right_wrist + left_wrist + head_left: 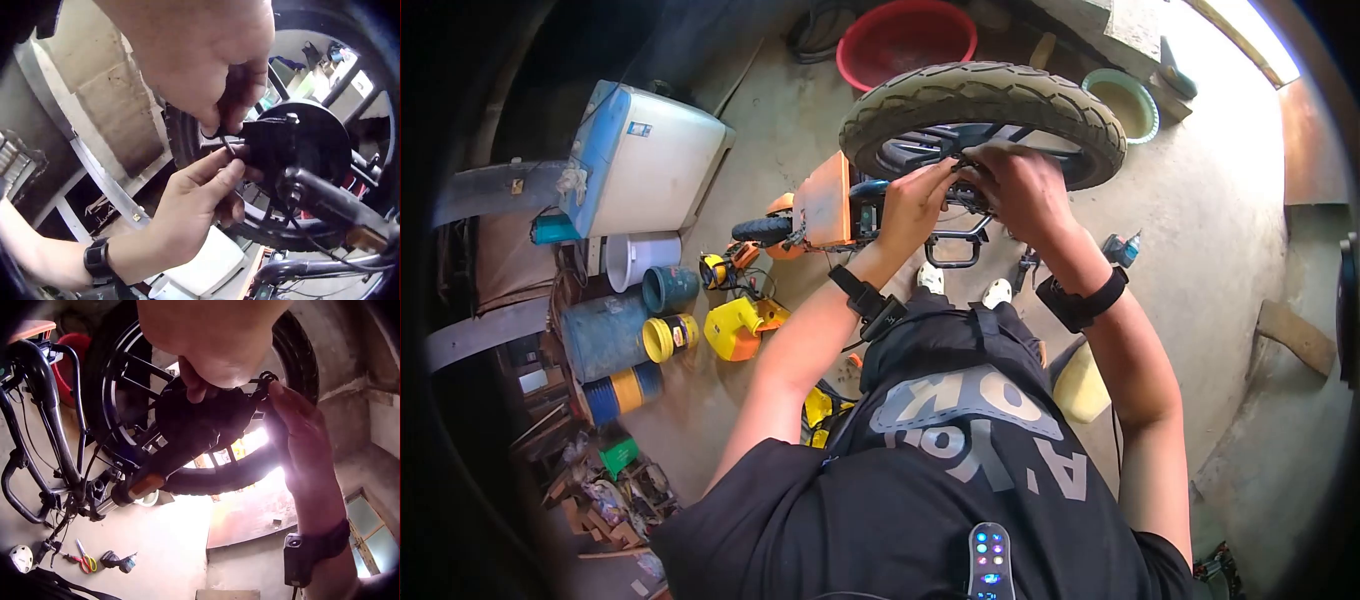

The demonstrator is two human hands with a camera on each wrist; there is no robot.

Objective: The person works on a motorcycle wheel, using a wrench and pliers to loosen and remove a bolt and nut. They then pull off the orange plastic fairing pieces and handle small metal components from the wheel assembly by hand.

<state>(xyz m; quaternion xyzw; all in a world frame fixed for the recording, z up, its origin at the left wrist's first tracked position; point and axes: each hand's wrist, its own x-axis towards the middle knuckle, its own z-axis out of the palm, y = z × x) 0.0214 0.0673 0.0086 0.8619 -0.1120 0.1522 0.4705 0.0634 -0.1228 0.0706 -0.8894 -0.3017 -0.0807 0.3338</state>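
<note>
A wheel with a knobbly tyre [985, 88] stands up in front of me, on an upturned bike frame [47, 406]. Both hands meet beside its round dark hub drum [322, 134]. My left hand [915, 208] pinches a thin dark cable [229, 146] between thumb and forefinger. Just above it, my right hand [1028, 192] pinches a small black part [211, 132] at the cable's upper end, by the drum's lever arm [265, 127]. I cannot tell exactly what that part is. A fork leg [331, 203] with an orange reflector runs from the hub.
A red basin [905, 45] and a pale green basin [1145, 105] lie beyond the wheel. Scissors [86, 557] and a power drill [1118, 250] lie on the floor at right. Buckets [670, 288], yellow panels [730, 325] and a white appliance [655, 160] stand at left.
</note>
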